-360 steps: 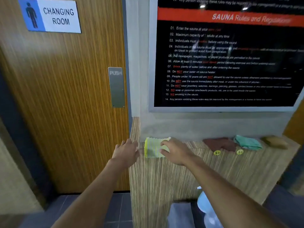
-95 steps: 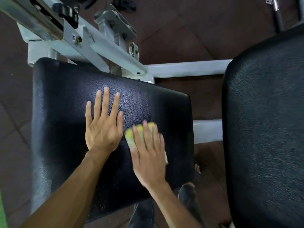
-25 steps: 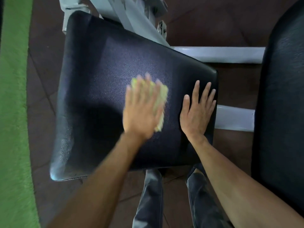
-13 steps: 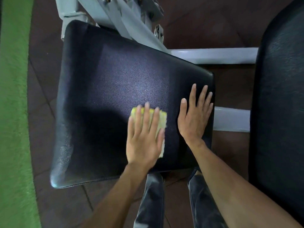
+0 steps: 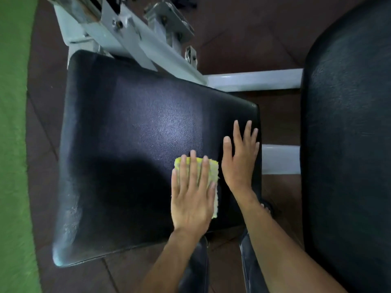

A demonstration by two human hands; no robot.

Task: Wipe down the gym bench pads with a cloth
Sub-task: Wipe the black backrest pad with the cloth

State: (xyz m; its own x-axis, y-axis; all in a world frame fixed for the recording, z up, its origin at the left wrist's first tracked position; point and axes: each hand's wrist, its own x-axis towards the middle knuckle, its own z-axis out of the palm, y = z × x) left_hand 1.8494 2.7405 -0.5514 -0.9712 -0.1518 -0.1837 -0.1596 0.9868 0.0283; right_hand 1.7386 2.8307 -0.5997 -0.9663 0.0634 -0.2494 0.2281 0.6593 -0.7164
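A black bench pad [image 5: 131, 132] lies below me on a white metal frame [image 5: 135, 39]. My left hand [image 5: 191, 193] presses flat on a folded yellow-green cloth [image 5: 213, 172] at the pad's near right part; most of the cloth is hidden under my palm and fingers. Right beside it, my right hand [image 5: 240, 159] rests flat on the pad near its right edge, fingers spread and nothing in it. A second black pad [image 5: 347, 134] fills the right side of the view.
White frame bars [image 5: 254, 80] link the two pads over a dark brown tiled floor [image 5: 243, 28]. Green matting [image 5: 12, 144] runs along the left edge. My legs in dark trousers [image 5: 196, 269] stand at the pad's near edge.
My left hand has slid the cloth from the pad's middle back toward me, ending close beside my right hand. The right hand has stayed flat in place.
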